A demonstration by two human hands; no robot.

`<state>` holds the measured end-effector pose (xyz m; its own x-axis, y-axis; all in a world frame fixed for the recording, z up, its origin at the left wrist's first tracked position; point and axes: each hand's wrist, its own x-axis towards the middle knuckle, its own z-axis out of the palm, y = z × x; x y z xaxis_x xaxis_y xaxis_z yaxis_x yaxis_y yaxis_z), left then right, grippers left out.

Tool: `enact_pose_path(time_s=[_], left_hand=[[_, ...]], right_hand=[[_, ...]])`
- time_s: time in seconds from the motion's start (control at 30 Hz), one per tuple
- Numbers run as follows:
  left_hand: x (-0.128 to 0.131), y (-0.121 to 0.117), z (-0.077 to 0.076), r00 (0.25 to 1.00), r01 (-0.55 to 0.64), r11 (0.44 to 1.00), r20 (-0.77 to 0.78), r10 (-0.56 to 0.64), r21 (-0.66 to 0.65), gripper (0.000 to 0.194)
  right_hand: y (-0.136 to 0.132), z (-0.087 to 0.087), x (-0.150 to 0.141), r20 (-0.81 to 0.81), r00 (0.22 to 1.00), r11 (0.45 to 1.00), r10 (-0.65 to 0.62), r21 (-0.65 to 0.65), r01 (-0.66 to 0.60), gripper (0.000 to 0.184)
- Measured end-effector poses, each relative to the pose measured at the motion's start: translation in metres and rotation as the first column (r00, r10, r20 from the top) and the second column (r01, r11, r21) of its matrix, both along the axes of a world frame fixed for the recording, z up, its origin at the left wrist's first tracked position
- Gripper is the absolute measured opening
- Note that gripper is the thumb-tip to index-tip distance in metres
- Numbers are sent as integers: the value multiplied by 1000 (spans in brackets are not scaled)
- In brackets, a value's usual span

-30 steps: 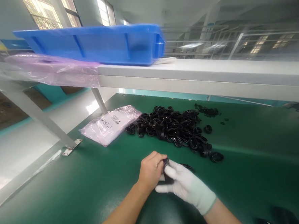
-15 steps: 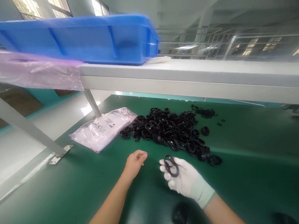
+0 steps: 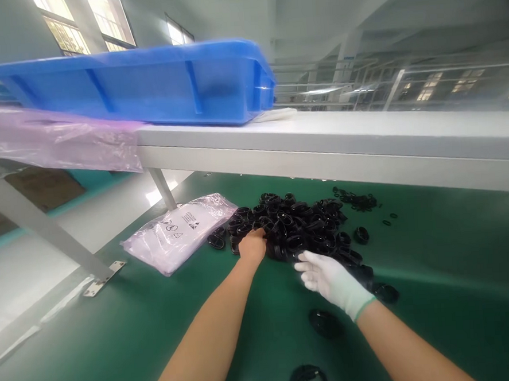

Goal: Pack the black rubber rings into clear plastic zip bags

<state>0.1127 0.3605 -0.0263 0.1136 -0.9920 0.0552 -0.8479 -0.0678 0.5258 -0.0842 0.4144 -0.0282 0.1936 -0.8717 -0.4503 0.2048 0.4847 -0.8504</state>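
Note:
A heap of coiled black cables (image 3: 299, 217) lies on the green tabletop. My bare left hand (image 3: 253, 247) reaches into the heap's near left side, its fingertips hidden among the coils, so I cannot see whether they grip one. In a white glove, my right hand (image 3: 322, 274) is at the heap's front edge, palm turned inward and fingers loosely apart, with no coil visible in it. Below it, a blurred black coil (image 3: 326, 323) is over or on the tabletop; contact is unclear. Another coiled cable (image 3: 309, 377) rests at the bottom edge of the view.
A pinkish plastic bag with printed symbols (image 3: 182, 232) lies left of the heap. Small black rings (image 3: 361, 200) are scattered at the back right. Above the table runs a white shelf (image 3: 342, 150) on metal legs, carrying a blue bin (image 3: 145, 88).
My left hand has moved forward and right into the heap. The cable coil has left my right hand, which has shifted right; a coil now appears below it. The view has tilted up slightly.

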Motion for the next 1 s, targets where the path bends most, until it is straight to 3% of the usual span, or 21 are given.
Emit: enact_pose_path(time_s=[0.1,0.17,0.2,0.27,0.3,0.33,0.4,0.47,0.57,0.63,0.73,0.87,1.0], left_hand=[[5,4,31,988,143,988,58,-146,53,21],[10,13,60,950,293,944,70,-305,150,15],[11,19,74,907,397,891,59,-418,220,12],[11,32,98,776,597,732,-5,-631,330,9],[10,40,104,722,662,670,-49,-690,335,10],[9,47,107,703,696,655,-92,-706,294,14],[7,64,99,756,653,749,-174,-632,116,24],[3,82,79,806,534,843,-266,-530,-60,33],[-4,108,45,837,388,906,-346,-424,-172,37],[-10,123,29,862,320,922,-336,-379,-220,38],[-14,138,18,888,292,904,-263,-378,-313,37],[-17,145,16,894,236,894,-275,-353,-381,36],[-18,139,23,913,228,926,-264,-311,-302,33]], right_hand=[[13,9,-2,-429,903,951,-25,-290,-111,37],[11,29,-2,-597,796,822,-102,-501,-270,46],[9,39,-2,-623,779,752,-72,-547,-368,52],[7,53,3,-595,780,660,193,-510,-552,60],[8,56,6,-514,773,648,372,-452,-613,60],[11,56,10,-383,762,655,522,-392,-646,57],[22,51,17,-79,772,723,631,-301,-621,49],[36,43,21,146,798,802,585,-251,-542,46],[57,37,25,243,802,835,546,-229,-500,46],[69,37,28,216,820,844,531,-224,-487,45],[84,36,32,198,848,863,492,-234,-447,47],[99,30,38,258,876,905,408,-244,-349,39],[100,23,37,375,842,920,388,-211,-330,27]])
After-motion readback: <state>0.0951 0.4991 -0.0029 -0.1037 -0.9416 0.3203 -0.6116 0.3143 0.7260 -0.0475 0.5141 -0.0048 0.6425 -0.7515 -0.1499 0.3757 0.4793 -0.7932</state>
